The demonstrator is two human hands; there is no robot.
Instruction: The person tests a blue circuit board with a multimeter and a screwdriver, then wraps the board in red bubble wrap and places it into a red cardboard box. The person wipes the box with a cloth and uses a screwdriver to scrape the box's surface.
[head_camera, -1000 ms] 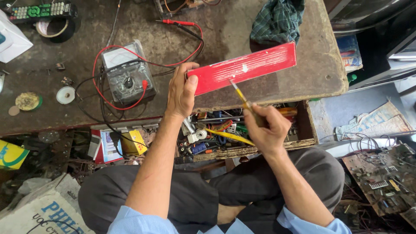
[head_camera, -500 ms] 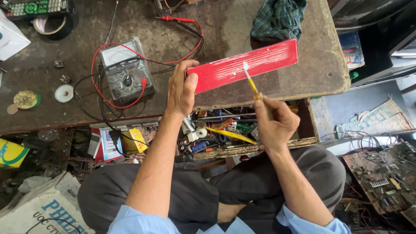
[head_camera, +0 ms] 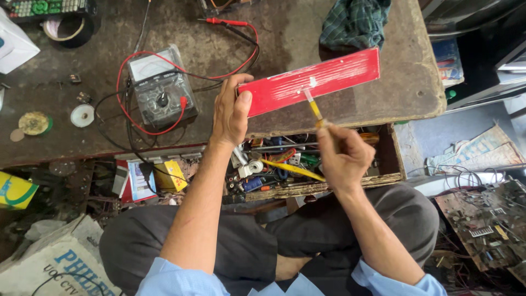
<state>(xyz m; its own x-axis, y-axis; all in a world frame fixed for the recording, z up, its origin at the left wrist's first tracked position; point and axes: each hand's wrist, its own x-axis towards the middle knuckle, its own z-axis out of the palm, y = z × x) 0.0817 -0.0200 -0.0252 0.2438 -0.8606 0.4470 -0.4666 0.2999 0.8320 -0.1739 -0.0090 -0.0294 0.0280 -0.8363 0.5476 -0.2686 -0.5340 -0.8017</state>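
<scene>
Since earlier, my right hand has lifted its one yellow tool, pinched, tip onto the single red strip; the strip's long axis follows the tabletop's near edge, left hand gripping its end.

A cramped electronics repair workshop, worn, stained workbench, analog multimeter trailing red and black leads, open drawer crammed with tools and parts (a proper jumble), bare circuit boards on the floor, solder-wire roll nearby
</scene>
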